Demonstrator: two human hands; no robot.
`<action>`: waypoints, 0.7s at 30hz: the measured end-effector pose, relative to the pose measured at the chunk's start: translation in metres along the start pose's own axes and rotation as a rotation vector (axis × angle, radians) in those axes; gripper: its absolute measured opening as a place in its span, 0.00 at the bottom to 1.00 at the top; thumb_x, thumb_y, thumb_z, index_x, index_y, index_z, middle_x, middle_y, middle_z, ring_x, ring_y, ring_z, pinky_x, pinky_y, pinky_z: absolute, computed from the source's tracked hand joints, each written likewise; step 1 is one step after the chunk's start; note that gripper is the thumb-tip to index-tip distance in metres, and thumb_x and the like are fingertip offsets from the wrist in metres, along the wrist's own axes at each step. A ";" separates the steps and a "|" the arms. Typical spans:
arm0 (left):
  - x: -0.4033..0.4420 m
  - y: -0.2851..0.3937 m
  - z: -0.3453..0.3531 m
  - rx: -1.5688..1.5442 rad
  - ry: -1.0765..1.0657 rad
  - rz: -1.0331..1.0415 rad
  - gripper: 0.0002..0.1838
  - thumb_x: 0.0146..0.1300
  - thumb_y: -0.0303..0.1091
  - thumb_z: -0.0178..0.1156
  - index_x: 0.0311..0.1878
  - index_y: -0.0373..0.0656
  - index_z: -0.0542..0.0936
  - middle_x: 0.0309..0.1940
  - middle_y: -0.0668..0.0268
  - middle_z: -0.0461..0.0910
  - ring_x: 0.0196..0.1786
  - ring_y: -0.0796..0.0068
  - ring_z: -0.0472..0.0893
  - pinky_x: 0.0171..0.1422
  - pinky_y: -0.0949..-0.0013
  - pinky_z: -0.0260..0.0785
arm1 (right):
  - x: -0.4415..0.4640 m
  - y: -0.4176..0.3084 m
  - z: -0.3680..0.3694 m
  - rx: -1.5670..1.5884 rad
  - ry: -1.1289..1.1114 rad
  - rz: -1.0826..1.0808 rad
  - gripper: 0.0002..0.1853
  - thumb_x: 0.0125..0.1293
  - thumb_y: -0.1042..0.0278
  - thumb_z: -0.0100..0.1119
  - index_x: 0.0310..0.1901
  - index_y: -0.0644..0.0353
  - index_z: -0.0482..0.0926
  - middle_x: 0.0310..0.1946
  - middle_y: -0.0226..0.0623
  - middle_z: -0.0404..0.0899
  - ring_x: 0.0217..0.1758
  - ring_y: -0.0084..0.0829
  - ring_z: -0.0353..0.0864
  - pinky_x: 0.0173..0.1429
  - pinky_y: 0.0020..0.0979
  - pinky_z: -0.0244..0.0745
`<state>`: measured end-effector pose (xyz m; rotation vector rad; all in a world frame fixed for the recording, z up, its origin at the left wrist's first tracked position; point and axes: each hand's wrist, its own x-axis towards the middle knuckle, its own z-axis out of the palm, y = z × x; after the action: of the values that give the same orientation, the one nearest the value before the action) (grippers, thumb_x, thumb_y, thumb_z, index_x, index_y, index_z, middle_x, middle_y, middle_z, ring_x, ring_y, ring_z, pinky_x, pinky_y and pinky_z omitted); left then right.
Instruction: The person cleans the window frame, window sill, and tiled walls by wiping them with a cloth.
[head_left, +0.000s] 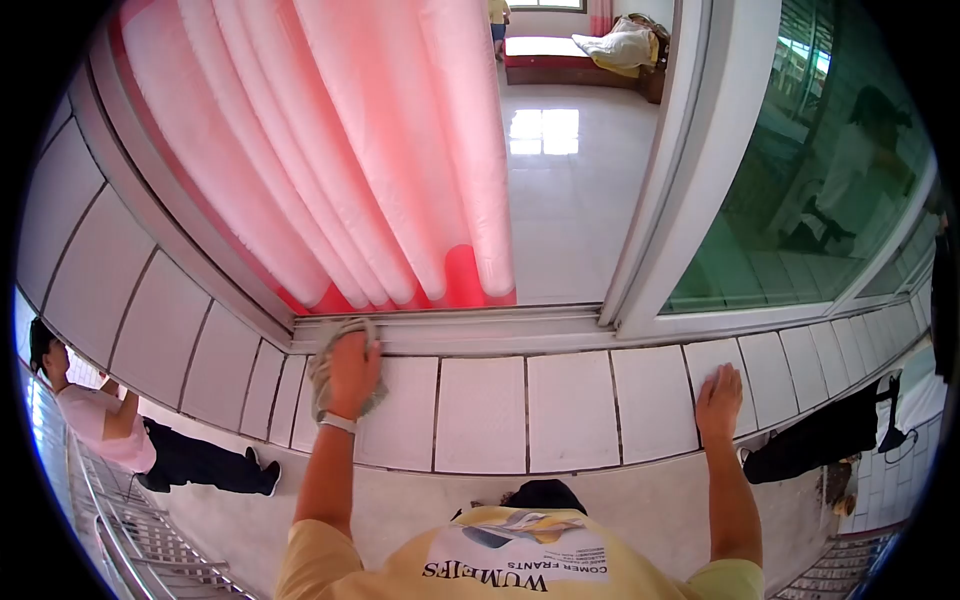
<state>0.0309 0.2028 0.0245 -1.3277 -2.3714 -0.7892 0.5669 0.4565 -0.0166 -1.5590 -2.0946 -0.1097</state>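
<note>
My left hand (352,375) is closed over a greyish cleaning cloth (323,372) and presses it on the tiled sill (480,415), at the left end of the window track (450,325). Folds of the cloth stick out around the fingers. My right hand (719,400) rests on the white tiles farther right, its fingers stretched out and holding nothing. A pink curtain (330,150) hangs just inside the opening, beyond my left hand.
A sliding window pane (800,180) with greenish glass stands at the right. Through the opening are a shiny floor (570,220) and a bed (545,62). One person (110,425) stands at far left, another (830,430) at right. Metal railings (130,530) run behind me.
</note>
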 end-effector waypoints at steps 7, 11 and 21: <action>-0.003 0.095 0.017 -0.206 -0.090 0.289 0.19 0.55 0.42 0.62 0.44 0.38 0.77 0.42 0.54 0.77 0.46 0.51 0.75 0.51 0.54 0.66 | 0.002 -0.002 -0.006 0.050 -0.053 0.041 0.19 0.66 0.68 0.46 0.54 0.72 0.69 0.59 0.59 0.67 0.65 0.58 0.62 0.69 0.49 0.56; 0.002 0.138 0.034 -0.232 -0.153 0.452 0.25 0.53 0.47 0.64 0.47 0.37 0.77 0.44 0.54 0.77 0.49 0.53 0.74 0.56 0.56 0.64 | 0.003 0.000 -0.005 0.100 -0.070 0.065 0.19 0.66 0.68 0.46 0.54 0.72 0.70 0.59 0.59 0.67 0.66 0.57 0.61 0.70 0.49 0.56; -0.001 0.222 0.082 -0.357 -0.275 0.553 0.22 0.66 0.47 0.48 0.54 0.41 0.75 0.53 0.62 0.74 0.55 0.60 0.70 0.62 0.59 0.59 | 0.001 -0.005 -0.008 0.063 -0.002 0.072 0.18 0.65 0.68 0.47 0.52 0.71 0.72 0.59 0.57 0.68 0.66 0.56 0.62 0.69 0.49 0.57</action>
<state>0.2210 0.3441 0.0279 -2.2309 -1.9229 -0.9214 0.5648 0.4533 -0.0084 -1.5957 -2.0210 -0.0166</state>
